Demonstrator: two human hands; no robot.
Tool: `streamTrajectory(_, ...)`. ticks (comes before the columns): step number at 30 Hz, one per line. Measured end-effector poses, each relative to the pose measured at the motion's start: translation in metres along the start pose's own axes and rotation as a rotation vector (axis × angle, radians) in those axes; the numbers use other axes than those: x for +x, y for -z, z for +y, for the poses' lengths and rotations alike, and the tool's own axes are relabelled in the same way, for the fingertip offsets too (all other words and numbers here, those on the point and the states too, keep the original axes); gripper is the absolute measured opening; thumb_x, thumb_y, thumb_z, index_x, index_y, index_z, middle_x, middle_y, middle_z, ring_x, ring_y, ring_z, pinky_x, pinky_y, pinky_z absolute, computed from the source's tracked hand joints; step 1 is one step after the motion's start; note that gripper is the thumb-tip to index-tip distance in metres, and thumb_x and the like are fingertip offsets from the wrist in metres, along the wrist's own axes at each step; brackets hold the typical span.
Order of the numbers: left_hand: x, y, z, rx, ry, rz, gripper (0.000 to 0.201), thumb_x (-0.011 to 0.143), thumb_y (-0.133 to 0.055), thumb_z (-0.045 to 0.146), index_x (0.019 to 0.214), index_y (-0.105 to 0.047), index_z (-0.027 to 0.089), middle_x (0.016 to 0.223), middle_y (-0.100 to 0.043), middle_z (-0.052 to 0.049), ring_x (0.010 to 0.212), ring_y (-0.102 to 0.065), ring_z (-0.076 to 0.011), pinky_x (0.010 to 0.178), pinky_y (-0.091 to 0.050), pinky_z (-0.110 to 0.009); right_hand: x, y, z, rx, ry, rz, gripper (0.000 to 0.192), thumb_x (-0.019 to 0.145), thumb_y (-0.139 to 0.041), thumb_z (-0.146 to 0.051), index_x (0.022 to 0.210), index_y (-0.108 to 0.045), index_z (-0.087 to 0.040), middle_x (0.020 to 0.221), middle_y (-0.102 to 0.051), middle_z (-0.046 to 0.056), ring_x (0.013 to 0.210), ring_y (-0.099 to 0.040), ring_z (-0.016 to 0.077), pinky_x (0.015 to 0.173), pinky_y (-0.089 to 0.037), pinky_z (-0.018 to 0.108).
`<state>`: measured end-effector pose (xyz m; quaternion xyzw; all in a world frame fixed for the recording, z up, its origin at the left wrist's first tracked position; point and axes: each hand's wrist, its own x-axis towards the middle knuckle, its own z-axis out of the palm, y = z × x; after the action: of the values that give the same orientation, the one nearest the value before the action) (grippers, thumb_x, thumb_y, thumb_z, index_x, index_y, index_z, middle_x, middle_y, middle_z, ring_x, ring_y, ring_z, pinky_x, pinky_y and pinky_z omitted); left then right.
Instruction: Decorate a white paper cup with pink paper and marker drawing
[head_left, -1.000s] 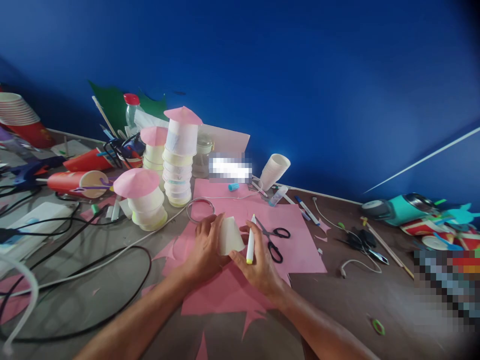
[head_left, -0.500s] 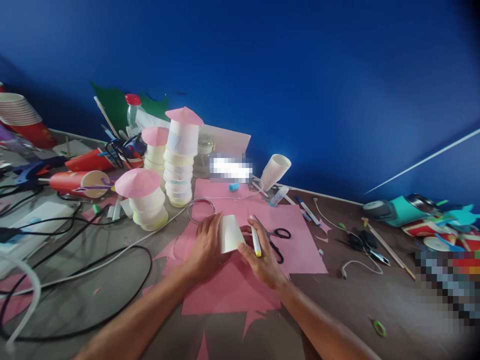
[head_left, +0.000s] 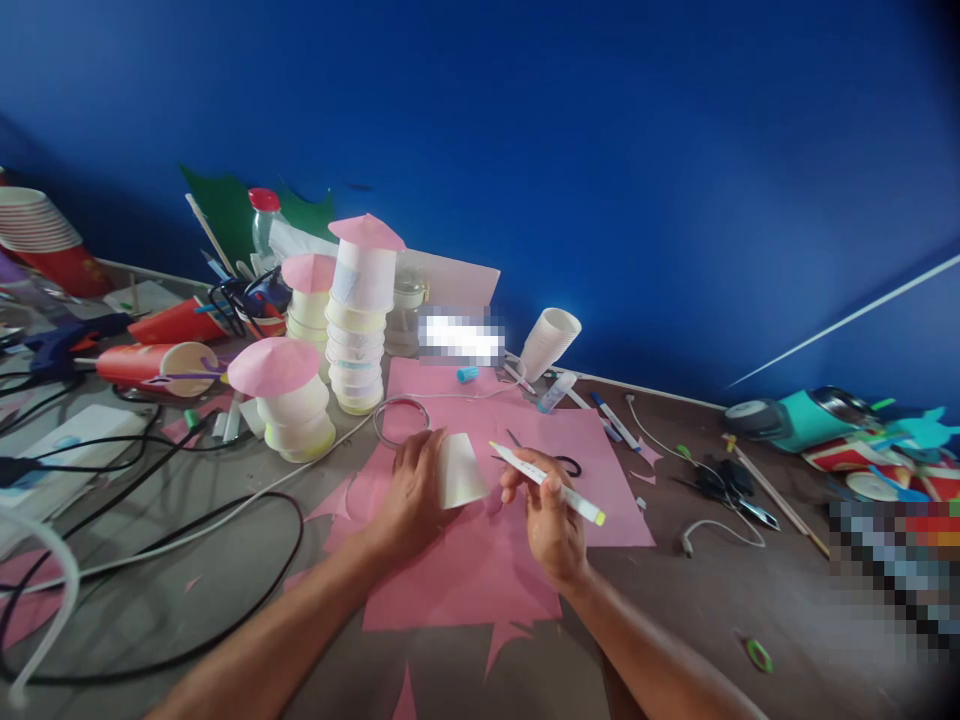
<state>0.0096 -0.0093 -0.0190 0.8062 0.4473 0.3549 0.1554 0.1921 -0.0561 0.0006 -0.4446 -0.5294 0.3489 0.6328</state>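
Right hand (head_left: 553, 520) grips a marker (head_left: 546, 483); left hand (head_left: 411, 492) clamps an upturned paper cup (head_left: 459, 470) on pink paper (head_left: 480, 560) (scissors (head_left: 559, 465) at two o'clock). Judged step: marking; next, tip must meet cup.

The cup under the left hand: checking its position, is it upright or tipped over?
Tipped over: the cup lies on its side on the pink paper, held by the left hand.

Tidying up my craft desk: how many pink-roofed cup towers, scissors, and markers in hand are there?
Pink-roofed cup towers: 3
Scissors: 1, partly behind the right hand
Marker in hand: 1
Total: 5
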Motion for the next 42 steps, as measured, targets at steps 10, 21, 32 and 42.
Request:
streamTrajectory(10, 0.001, 0.002, 0.004, 0.058, -0.008, -0.027, 0.069, 0.081, -0.068, 0.025, 0.138, -0.032, 0.013, 0.129, -0.052, -0.019, 0.124, -0.052, -0.0341, 0.103, -0.048, -0.051, 0.001, -0.009, -0.007, 0.061, -0.195, -0.013, 0.027, 0.095, -0.054, -0.048, 0.097, -0.06, -0.022, 0.069, -0.065, -0.002, 0.056, -0.055, 0.0114, 0.06, -0.05, 0.028)
streamTrajectory(21, 0.001, 0.006, 0.008, 0.056, 0.005, -0.038, 0.073, 0.079, -0.069, 0.025, 0.14, -0.031, 0.014, 0.131, -0.05, -0.018, 0.124, -0.052, -0.0355, 0.101, -0.048, -0.051, 0.002, -0.011, -0.012, 0.023, -0.181, -0.034, 0.029, 0.094, -0.055, -0.048, 0.092, -0.061, -0.02, 0.068, -0.064, -0.002, 0.055, -0.055, 0.0111, 0.055, -0.047, 0.026)
streamTrajectory(32, 0.0, 0.002, 0.003, 0.068, -0.038, 0.012, 0.072, 0.079, -0.069, 0.028, 0.139, -0.032, 0.016, 0.126, -0.052, -0.017, 0.121, -0.054, -0.0348, 0.1, -0.051, -0.048, 0.003, -0.011, -0.013, -0.007, -0.159, -0.045, 0.029, 0.094, -0.055, -0.049, 0.092, -0.061, -0.02, 0.068, -0.064, -0.001, 0.053, -0.055, 0.0109, 0.054, -0.047, 0.026)
streamTrajectory(42, -0.002, -0.003, -0.002, 0.04, -0.039, -0.004, 0.074, 0.078, -0.07, 0.03, 0.14, -0.033, 0.012, 0.13, -0.05, -0.02, 0.124, -0.05, -0.0348, 0.102, -0.049, -0.05, 0.002, -0.01, -0.014, -0.028, -0.152, -0.078, 0.029, 0.095, -0.053, -0.048, 0.093, -0.061, -0.02, 0.069, -0.064, -0.001, 0.054, -0.055, 0.011, 0.054, -0.046, 0.025)
